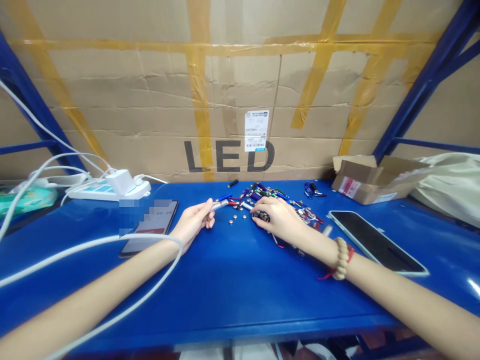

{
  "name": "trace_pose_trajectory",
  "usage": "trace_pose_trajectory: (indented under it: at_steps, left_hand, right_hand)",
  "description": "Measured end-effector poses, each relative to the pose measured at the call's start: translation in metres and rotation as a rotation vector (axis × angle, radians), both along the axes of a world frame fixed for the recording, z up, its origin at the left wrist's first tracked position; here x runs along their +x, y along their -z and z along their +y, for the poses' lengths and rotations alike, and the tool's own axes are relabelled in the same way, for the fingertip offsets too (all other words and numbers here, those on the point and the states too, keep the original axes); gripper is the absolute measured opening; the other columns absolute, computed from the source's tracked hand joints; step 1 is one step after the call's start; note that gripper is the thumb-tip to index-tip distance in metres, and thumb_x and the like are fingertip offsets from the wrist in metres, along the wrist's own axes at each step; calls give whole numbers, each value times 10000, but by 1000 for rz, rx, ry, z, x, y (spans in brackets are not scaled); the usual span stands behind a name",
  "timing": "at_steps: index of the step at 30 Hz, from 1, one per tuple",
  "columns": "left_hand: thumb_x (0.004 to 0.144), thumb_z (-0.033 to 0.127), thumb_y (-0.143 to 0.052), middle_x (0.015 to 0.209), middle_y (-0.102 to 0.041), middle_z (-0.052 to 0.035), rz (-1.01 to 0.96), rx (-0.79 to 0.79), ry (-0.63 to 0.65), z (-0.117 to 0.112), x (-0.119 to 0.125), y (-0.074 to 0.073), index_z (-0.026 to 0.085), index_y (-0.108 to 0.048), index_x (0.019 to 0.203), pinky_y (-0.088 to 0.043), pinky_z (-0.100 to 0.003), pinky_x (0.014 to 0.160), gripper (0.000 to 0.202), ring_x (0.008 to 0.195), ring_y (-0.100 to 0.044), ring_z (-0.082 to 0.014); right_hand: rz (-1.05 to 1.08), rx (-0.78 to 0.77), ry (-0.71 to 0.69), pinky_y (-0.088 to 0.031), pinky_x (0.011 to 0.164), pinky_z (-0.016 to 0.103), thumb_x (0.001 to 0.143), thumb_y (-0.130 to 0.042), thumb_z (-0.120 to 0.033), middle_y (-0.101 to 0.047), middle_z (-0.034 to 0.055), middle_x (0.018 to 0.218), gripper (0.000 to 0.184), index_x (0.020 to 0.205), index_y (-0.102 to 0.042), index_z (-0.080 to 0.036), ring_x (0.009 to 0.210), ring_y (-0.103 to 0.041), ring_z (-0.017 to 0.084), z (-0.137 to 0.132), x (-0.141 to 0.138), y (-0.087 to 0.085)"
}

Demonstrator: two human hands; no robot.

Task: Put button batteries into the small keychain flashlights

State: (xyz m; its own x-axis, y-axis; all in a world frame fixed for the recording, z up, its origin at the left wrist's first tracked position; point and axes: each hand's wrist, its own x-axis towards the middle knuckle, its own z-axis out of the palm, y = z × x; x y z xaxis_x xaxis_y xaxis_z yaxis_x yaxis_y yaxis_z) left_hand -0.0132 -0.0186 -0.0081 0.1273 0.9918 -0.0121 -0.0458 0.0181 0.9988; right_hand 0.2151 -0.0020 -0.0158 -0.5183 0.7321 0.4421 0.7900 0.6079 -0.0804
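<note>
My left hand (198, 219) pinches a slim silver metal tube (219, 205) between thumb and fingertips, its free end pointing right toward the pile. My right hand (278, 215) reaches palm down over the pile of small colourful metal tubes and clips (258, 191), with its fingers curved and apart from the thumb. Small dark and shiny pieces show under its fingers; part of the pile is hidden by the hand. Several small round silver button-like pieces (231, 221) lie loose on the blue table between the hands. A blue tube (224, 197) lies just behind the silver tube.
A phone (150, 230) lies by my left forearm, another phone (375, 242) right of my right wrist. A white cable (112, 240) crosses my left forearm. A power strip (108, 190) stands back left, an open small carton (375, 177) back right. A large cardboard wall (150, 115) stands behind.
</note>
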Motion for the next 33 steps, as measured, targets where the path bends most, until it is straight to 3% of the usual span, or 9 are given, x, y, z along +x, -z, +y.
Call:
trace_pose_trajectory:
  at_steps: [2,6,12,19,25,33]
  left_hand:
    - [785,429,-592,617,-495,21,-51,-43,10,1,0,0,110,-566,743,-340,-216,565,323,533,-434,-64]
    - [750,382,-653,674,-569,-14,-115,-83,34,3,-1,1,105,-608,764,-373,-213,610,282,595,-499,-77]
    - [745,261,-680,844,-643,-42,-160,-52,45,1,-1,-1,126,-654,920,-389,-202,617,223,647,-543,-73]
    - [785,376,-612,1001,-677,-112,-39,30,166,-1,-2,0,138,-590,993,-419,-237,641,317,801,-619,-157]
    - [826,406,-520,954,-691,-128,120,141,100,-1,0,0,148,-494,956,-421,-236,595,290,763,-620,-159]
    - [812,422,-507,893,-675,-87,139,188,46,3,-3,4,149,-516,940,-393,-210,515,301,622,-554,-111]
  right_hand:
    - [-8,20,0,-443,808,344,844,-496,-196,-622,93,953,219,990,-654,-157,901,-570,202,-2,-1,0]
    - [-48,53,-77,-401,866,383,882,-454,-251,-601,95,1084,299,1131,-604,-183,1005,-531,219,-6,-4,0]
    - [-99,55,-119,-376,859,394,882,-477,-318,-604,77,1108,257,1028,-668,-227,1025,-511,232,-7,-6,1]
    - [-84,55,-81,-378,863,404,872,-498,-331,-614,86,1089,258,1017,-674,-208,1023,-520,236,-4,-5,2]
    - [-37,45,-93,-379,867,409,856,-526,-323,-620,72,1083,212,920,-704,-229,1028,-517,235,-1,-6,6]
    - [60,-53,-68,-389,876,411,810,-584,-297,-612,74,1027,138,837,-692,-215,1000,-531,226,0,-7,4]
